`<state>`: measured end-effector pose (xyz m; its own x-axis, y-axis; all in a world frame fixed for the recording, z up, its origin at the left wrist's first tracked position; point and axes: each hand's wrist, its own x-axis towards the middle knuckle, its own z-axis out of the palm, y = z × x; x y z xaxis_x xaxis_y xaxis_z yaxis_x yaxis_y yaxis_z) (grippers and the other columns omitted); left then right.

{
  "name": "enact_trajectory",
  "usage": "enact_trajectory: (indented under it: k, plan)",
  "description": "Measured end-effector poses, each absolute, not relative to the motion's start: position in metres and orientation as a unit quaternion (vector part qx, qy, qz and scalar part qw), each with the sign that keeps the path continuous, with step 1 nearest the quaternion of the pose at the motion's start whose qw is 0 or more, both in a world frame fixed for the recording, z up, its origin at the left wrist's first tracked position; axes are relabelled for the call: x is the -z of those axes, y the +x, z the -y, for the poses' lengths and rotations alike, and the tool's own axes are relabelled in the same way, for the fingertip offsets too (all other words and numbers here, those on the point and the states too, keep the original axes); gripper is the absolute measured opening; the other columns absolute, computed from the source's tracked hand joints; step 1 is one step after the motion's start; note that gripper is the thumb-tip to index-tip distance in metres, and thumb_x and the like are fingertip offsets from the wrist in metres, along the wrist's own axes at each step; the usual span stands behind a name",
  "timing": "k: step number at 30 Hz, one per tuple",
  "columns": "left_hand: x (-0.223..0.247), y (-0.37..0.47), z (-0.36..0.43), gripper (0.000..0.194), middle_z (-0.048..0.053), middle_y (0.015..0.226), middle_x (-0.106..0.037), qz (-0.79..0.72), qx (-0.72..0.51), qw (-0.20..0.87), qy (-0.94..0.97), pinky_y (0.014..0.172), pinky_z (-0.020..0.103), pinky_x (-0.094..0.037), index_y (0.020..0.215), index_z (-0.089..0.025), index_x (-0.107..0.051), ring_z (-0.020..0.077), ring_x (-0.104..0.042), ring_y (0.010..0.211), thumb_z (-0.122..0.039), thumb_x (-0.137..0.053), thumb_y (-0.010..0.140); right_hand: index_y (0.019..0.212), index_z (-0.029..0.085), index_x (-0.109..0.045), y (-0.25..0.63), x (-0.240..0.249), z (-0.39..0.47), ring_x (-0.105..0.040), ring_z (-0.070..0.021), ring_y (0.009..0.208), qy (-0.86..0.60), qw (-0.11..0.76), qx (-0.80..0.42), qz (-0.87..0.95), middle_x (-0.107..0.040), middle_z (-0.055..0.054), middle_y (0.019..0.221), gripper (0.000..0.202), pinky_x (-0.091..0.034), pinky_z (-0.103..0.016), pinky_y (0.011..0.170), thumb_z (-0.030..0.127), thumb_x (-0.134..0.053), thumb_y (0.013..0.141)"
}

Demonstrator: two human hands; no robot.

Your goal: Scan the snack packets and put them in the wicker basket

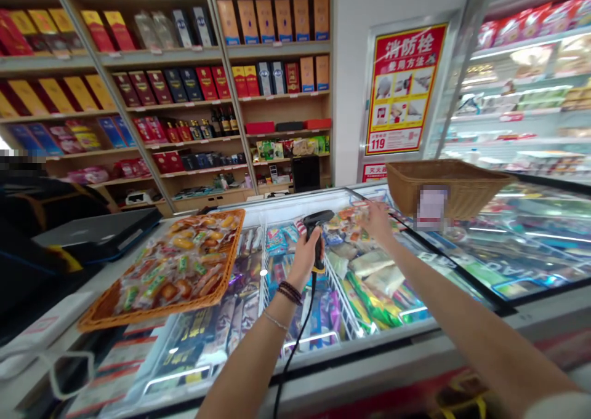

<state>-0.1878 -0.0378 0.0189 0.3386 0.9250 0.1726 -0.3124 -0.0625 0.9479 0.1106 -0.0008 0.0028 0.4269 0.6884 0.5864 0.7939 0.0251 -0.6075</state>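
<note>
Through the head camera I have the black handheld scanner (317, 219) near the middle of the view, up above the open freezer (286, 208), and I take my clock from it. My left hand (305, 256) is closed around its handle, dark bracelets (290, 291) at the wrist toward seven o'clock, and the black cord (302, 330) hangs from the grip between six and seven. My right hand (378, 219) reaches out at three o'clock, close by the far end of the black lid frame (455, 262); its fingers are too blurred for me to tell whether they grip anything or how widely they are spread. Below, at five, a white wire divider (344, 299) runs between heaps of wrapped goods, with green-and-yellow packets (372, 296) just to its right, between four and five. Between eight and nine an orange wicker tray (233, 253) carries bagged bread rolls (178, 262), and beyond it, at nine, I see a black flat-topped device (99, 231). Between two and three, a brown wicker basket (466, 199) sits by the freezer lid. Farther off, a red poster (406, 90) shows between one and two, brightly lit shelves (530, 42) at two, and tan boxes (269, 22) on wooden shelving (290, 105) around eleven.
</note>
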Motion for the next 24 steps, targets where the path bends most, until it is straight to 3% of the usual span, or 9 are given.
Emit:
enact_trajectory:
  k: [3,7,11,15,20,24]
  plan:
    - [-0.015,-0.199,0.042,0.074,-0.002,0.062,-0.061,-0.302,-0.496,0.629,0.517,0.048,0.026,-0.039,0.081,-0.024,-0.062,0.0121,-0.052,0.049,-0.091,-0.094,0.078,0.149,0.014,-0.072,0.113,0.003,0.010,-0.062,-0.0485,0.139,-0.729,0.415,0.146,0.525,-0.071,-0.027,0.143,0.073,-0.050,-0.063,0.122,0.047,-0.090,0.087]
    - [-0.020,-0.243,0.045,0.069,-0.002,0.063,-0.062,-0.324,-0.536,0.598,0.500,0.048,0.026,-0.039,0.081,-0.024,-0.062,0.0116,-0.052,0.049,-0.085,-0.094,0.084,0.146,0.015,-0.072,0.082,0.006,-0.008,-0.060,-0.0488,0.138,-0.677,0.441,0.193,0.558,-0.072,-0.025,0.137,0.061,-0.048,-0.066,0.123,0.045,-0.081,0.094]
    - [-0.037,-0.306,0.046,0.067,-0.002,0.065,-0.063,-0.353,-0.586,0.545,0.486,0.047,0.025,-0.040,0.084,-0.024,-0.062,0.0114,-0.053,0.048,-0.082,-0.095,0.084,0.141,0.020,-0.073,0.007,-0.004,-0.050,-0.063,-0.0461,0.134,-0.583,0.497,0.166,0.621,-0.075,-0.022,0.134,0.046,-0.051,-0.066,0.121,0.041,-0.071,0.101]
    - [-0.052,-0.376,0.051,0.069,-0.002,0.065,-0.063,-0.383,-0.632,0.481,0.471,0.048,0.025,-0.040,0.082,-0.024,-0.062,0.0120,-0.054,0.050,-0.083,-0.097,0.082,0.145,0.021,-0.072,-0.105,-0.023,-0.084,-0.068,-0.0430,0.133,-0.498,0.505,0.071,0.701,-0.078,-0.021,0.137,0.044,-0.054,-0.064,0.124,0.033,-0.071,0.102]
    - [-0.052,-0.447,0.056,0.070,-0.004,0.061,-0.060,-0.437,-0.681,0.426,0.405,0.046,0.025,-0.038,0.081,-0.025,-0.060,0.0112,-0.049,0.047,-0.084,-0.097,0.079,0.158,0.020,-0.069,-0.248,-0.039,-0.094,-0.071,-0.0369,0.144,-0.457,0.413,-0.058,0.786,-0.078,-0.020,0.155,0.054,-0.056,-0.055,0.128,0.019,-0.066,0.104]
    - [-0.041,-0.472,0.056,0.076,-0.004,0.060,-0.059,-0.456,-0.703,0.413,0.358,0.045,0.023,-0.037,0.079,-0.026,-0.058,0.0121,-0.053,0.047,-0.091,-0.096,0.073,0.168,0.016,-0.065,-0.321,-0.040,-0.088,-0.067,-0.0330,0.157,-0.461,0.308,-0.071,0.829,-0.074,-0.021,0.168,0.068,-0.050,-0.049,0.134,0.003,-0.055,0.102]
